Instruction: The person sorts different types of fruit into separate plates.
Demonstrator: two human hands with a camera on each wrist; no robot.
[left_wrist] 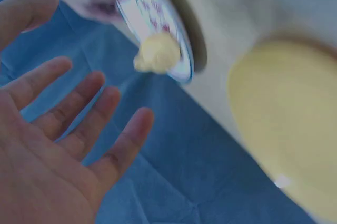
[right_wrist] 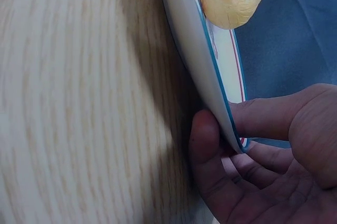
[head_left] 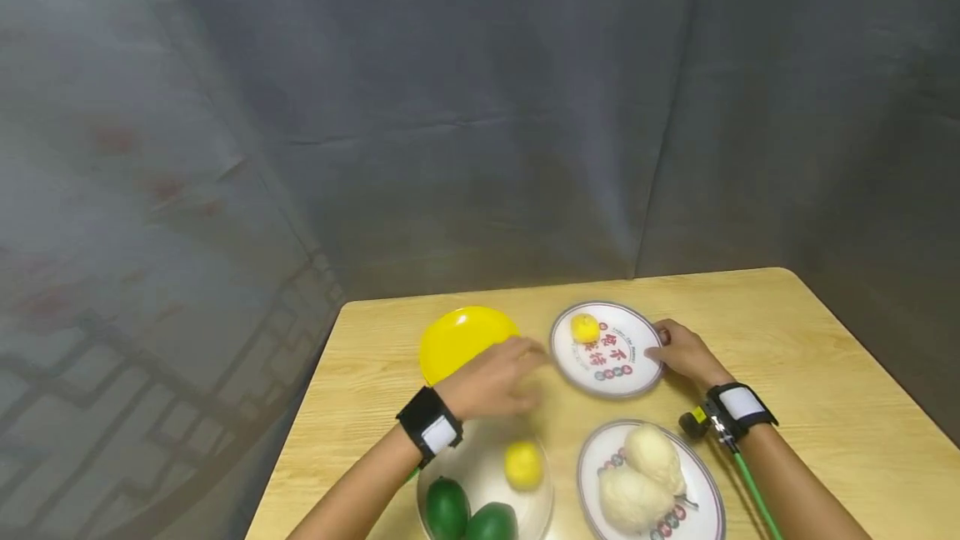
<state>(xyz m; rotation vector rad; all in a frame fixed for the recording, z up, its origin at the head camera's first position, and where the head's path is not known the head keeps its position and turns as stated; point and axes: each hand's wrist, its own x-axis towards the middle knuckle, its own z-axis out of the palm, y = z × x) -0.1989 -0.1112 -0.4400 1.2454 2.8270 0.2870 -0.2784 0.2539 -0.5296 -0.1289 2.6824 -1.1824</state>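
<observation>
My right hand (head_left: 688,357) pinches the right rim of a white plate (head_left: 636,338) with red characters, thumb on top and fingers underneath. In the right wrist view, the plate's edge (right_wrist: 208,71) is lifted over the wood, throwing a shadow. One lemon (head_left: 585,328) with a nubbed end lies on the plate's left part. My left hand (head_left: 495,382), its palm and spread fingers empty in the left wrist view, hangs between this plate and a pale bowl (head_left: 480,469). Inside the bowl are another lemon (head_left: 523,465) and two dark green oval fruits (head_left: 447,508).
A yellow plate (head_left: 457,344) lies at the back left, partly behind my left hand. At the front right, a second white plate (head_left: 693,482) carries two pale pear-shaped fruits (head_left: 633,500). Grey cloth (head_left: 480,148) hangs behind and beside the wooden table (head_left: 810,357).
</observation>
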